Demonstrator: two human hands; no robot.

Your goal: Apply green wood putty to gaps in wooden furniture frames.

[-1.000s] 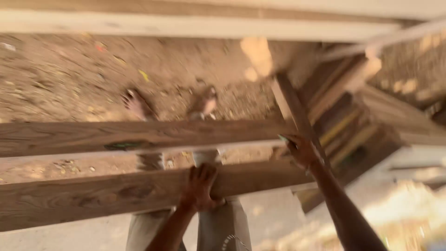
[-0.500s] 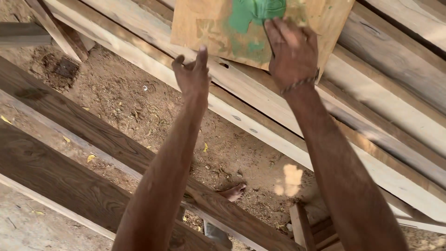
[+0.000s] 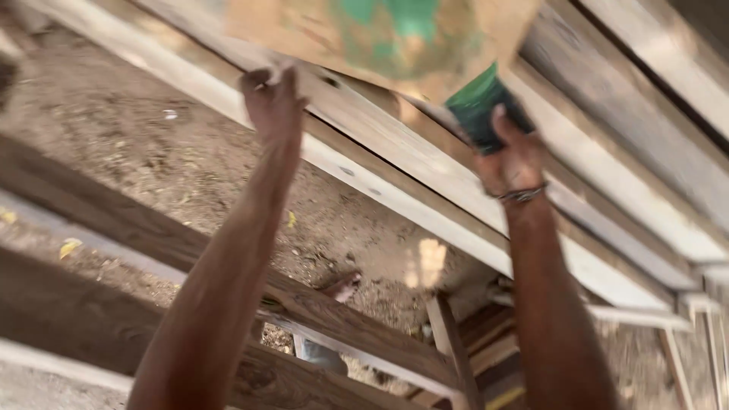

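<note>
My left hand [image 3: 273,102] is stretched forward and rests on the edge of a long pale timber plank [image 3: 395,171], fingers curled on it. My right hand [image 3: 512,156] grips a folded green sheet, likely sandpaper [image 3: 482,110], with a bracelet on the wrist. Just above both hands lies a brown board with a green patch [image 3: 395,38], blurred by motion. The green sheet sits right at that board's lower edge.
Several long planks [image 3: 630,159] run diagonally at the upper right. Dark wooden beams [image 3: 152,235] cross below my arms over sandy ground [image 3: 152,144]. My bare foot [image 3: 342,287] shows on the ground, with stacked wood pieces [image 3: 486,357] beside it.
My right hand has drawn the green sheet off the brown board toward the lower right. My left hand has moved from hovering to resting on the plank edge. The view has swung upward.
</note>
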